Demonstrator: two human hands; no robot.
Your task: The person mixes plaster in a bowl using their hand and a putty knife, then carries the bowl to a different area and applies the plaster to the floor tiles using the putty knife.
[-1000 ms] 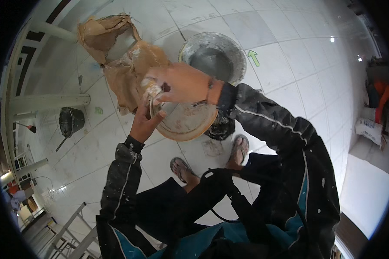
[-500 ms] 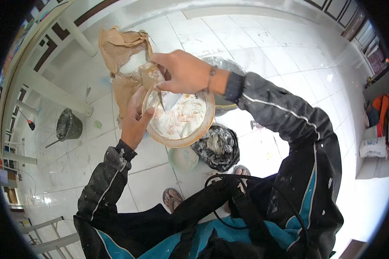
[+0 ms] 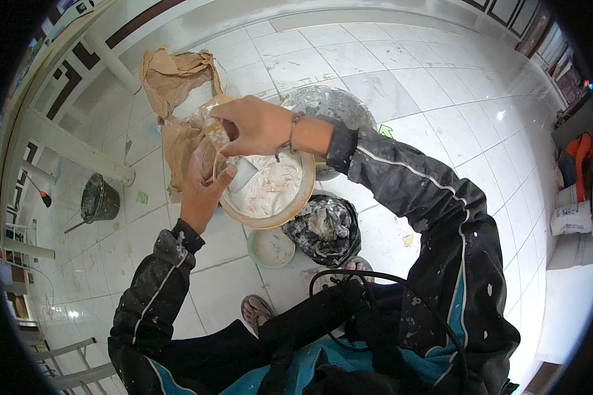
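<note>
My left hand [image 3: 201, 187] grips the rim of a round, orange-edged bowl [image 3: 296, 197] of white paste with orange streaks. In my right hand [image 3: 247, 128], closed round a crusted handle, is a scraper whose flat blade [image 3: 242, 172] rests in the paste. Behind the hands, a torn brown paper bag [image 3: 174, 76] lies open on the floor. A large paste-smeared basin [image 3: 329, 102] is partly hidden by the bowl and my right arm. Below the bowl are a crumpled black plastic bag [image 3: 323, 234] and a small pale-green bowl [image 3: 270, 250].
A dark bucket [image 3: 101, 201] with a stick stands left, beside white structural legs [image 3: 92, 161]. A metal ladder [image 3: 69, 365] is at lower left. A white sack [image 3: 570, 220] and orange items [image 3: 576, 158] sit along the right side. My sandalled feet are below.
The bowl's white contents have come into clear view since a second ago. Since half a second ago, my right hand has moved slightly left and down with the scraper. The view has also shifted.
</note>
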